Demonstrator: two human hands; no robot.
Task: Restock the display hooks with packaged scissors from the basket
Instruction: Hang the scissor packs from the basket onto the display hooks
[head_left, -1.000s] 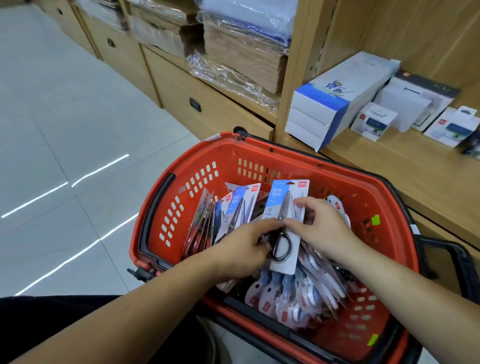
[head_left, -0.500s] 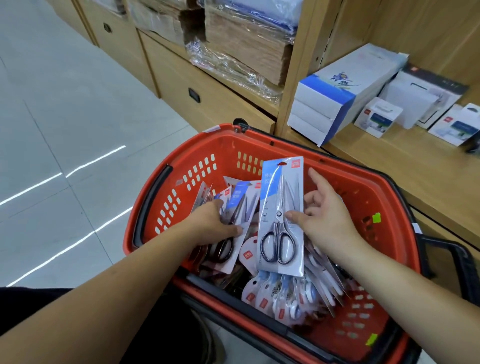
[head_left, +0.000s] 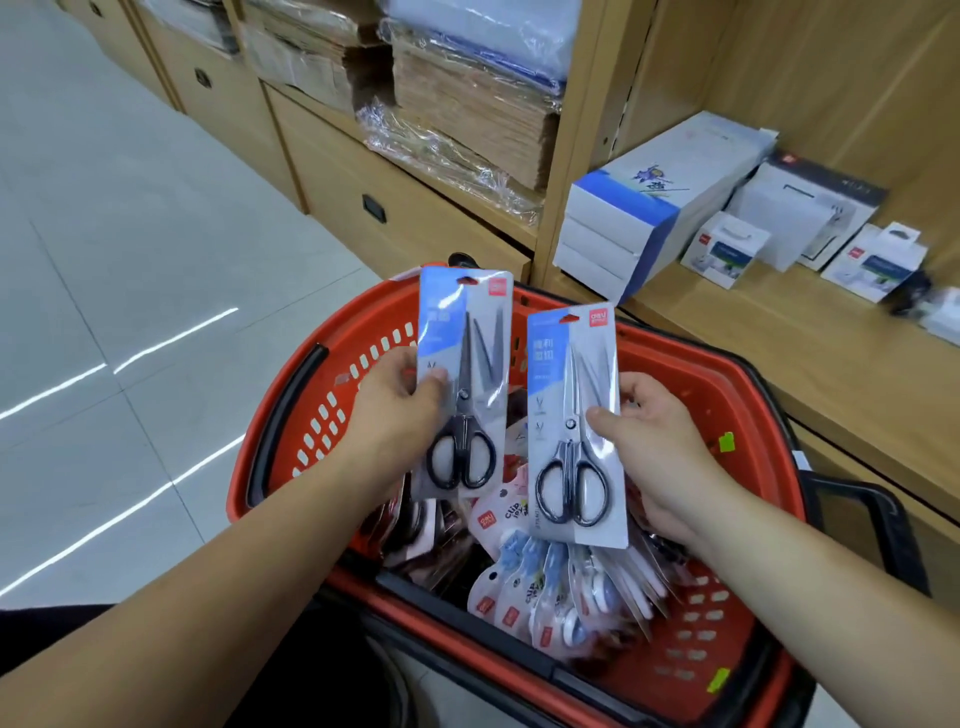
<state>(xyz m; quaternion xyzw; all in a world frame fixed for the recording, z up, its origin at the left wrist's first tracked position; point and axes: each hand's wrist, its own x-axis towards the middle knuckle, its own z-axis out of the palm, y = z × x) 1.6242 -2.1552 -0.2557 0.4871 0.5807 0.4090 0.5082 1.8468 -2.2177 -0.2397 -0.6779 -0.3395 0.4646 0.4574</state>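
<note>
Two in hand, none hung: I hold a carded pair of black-handled scissors in each hand above the red basket (head_left: 322, 410), which sits at my six o'clock beside a wooden shelf (head_left: 779, 358).

My left hand (head_left: 400, 410) grips the first scissors pack (head_left: 465, 384) by its left edge, thumb across the front and fingers behind. The card stands upright at about eleven o'clock from the basket's middle. My right hand (head_left: 654, 447) pinches the second scissors pack (head_left: 574, 431) by its right edge, thumb on the front. It sits at about one o'clock, just beside the first and a little lower. Both packs are lifted out of the heap, with their hang holes uppermost.

By my reckoning the job is barely begun: this pair is picked but not hung. No display hooks show anywhere in the view, so I cannot say how full they are or where they lie.

Beneath my hands the basket holds plenty more carded stock. White clip packs (head_left: 524, 587) fan out at five o'clock. At seven o'clock lie darker cards whose contents I cannot make out, so how many scissors are left to hang is unclear. At two o'clock the shelf carries white boxes (head_left: 649, 208), not scissors.
</note>
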